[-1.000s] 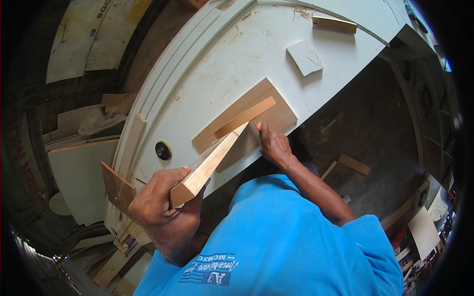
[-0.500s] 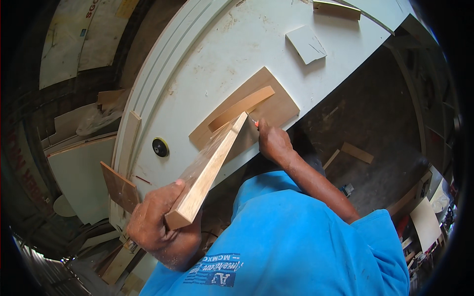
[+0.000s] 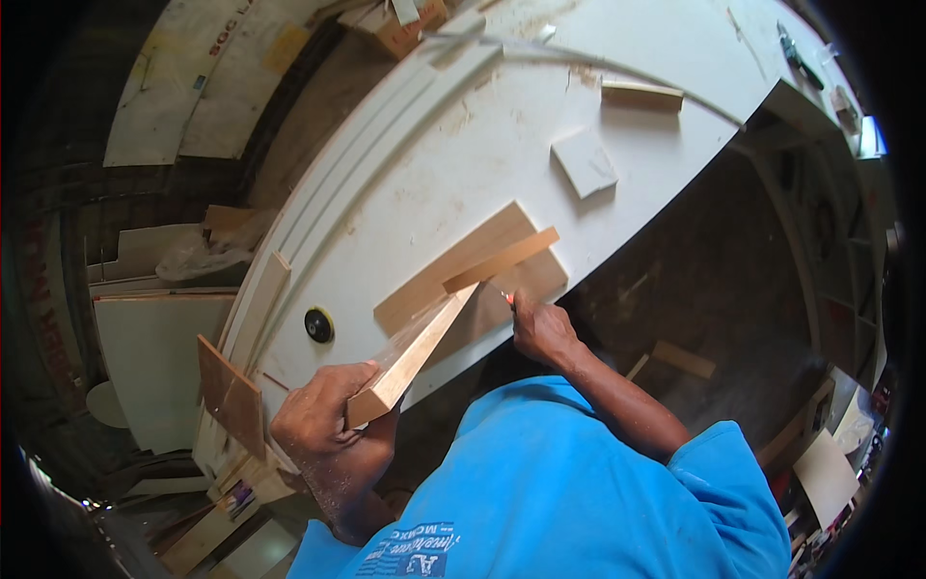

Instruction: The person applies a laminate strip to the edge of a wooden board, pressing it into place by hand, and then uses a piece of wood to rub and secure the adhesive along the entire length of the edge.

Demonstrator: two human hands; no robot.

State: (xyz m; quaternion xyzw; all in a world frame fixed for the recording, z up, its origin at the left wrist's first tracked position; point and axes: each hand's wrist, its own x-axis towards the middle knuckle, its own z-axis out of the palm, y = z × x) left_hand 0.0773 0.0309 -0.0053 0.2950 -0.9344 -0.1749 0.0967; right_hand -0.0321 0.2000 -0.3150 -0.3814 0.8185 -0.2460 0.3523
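Note:
My left hand [image 3: 323, 425] grips the near end of a thick light wooden board [image 3: 410, 352], which slants up so that its far corner rests on a flat brown wooden panel [image 3: 453, 275] lying on the white worktable [image 3: 434, 164]. A narrow wooden strip [image 3: 502, 259] lies across that panel. My right hand [image 3: 540, 326] is closed on a small red-tipped pencil [image 3: 507, 299], its tip at the panel's near edge beside the board's end.
On the table lie a white square offcut [image 3: 584, 162], a short wooden block [image 3: 641, 94] and a black round knob [image 3: 319, 325]. A brown plywood piece [image 3: 230, 394] leans at the table's left edge. Boards and scraps are stacked on the floor to the left; shelving stands to the right.
The board in my left hand has tipped down and shifted slightly, its far end now on the brown panel. My right hand stays at the panel's edge with the pencil.

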